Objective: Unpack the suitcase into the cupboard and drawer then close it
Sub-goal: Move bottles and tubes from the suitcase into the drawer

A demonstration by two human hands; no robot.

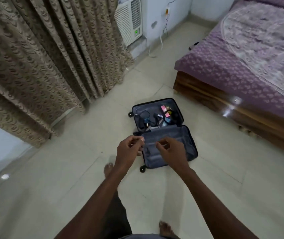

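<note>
I am hovering both hands, left hand (129, 149) and right hand (169, 149), fingers loosely curled and seemingly clamped on nothing, over the open suitcase (163, 131) lying on the floor (68, 169), risking tangled cables snagging other items in its far half.

Both hands, left hand (129, 146) and right hand (169, 149), hover with curled fingers over the open suitcase (163, 133) on the floor (68, 169).

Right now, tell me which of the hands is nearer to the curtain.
Left. The left hand hovers by the suitcase's curtain-side edge; the right hand is over the lid, farther from the curtain.
</note>
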